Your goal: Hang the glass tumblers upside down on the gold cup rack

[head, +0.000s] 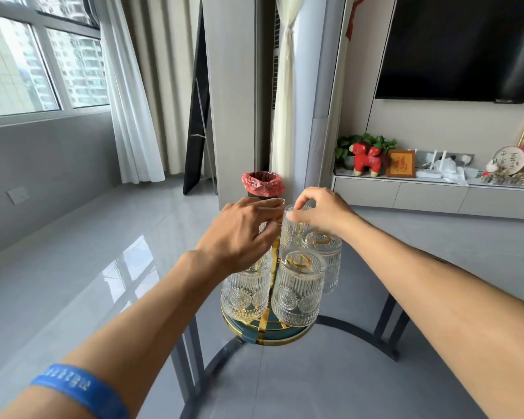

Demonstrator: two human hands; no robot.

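Note:
The gold cup rack (273, 258) stands on its round teal and gold base (265, 335) on a glass table. Several ribbed glass tumblers hang upside down on it: one at the front (298, 290), one at the left (245, 293), one at the right (325, 252). My right hand (318, 211) pinches the upturned bottom of a rear tumbler (292, 229) on the rack. My left hand (242, 234) is closed over the top of the rack, its fingers around the centre post or a tumbler hidden behind it; I cannot tell which.
The round glass table (330, 382) has a dark metal frame beneath. Behind the rack on the floor stands a bin with a red liner (262, 184). A low TV cabinet (436, 195) with ornaments runs along the right wall. A black board (197, 131) leans at the back.

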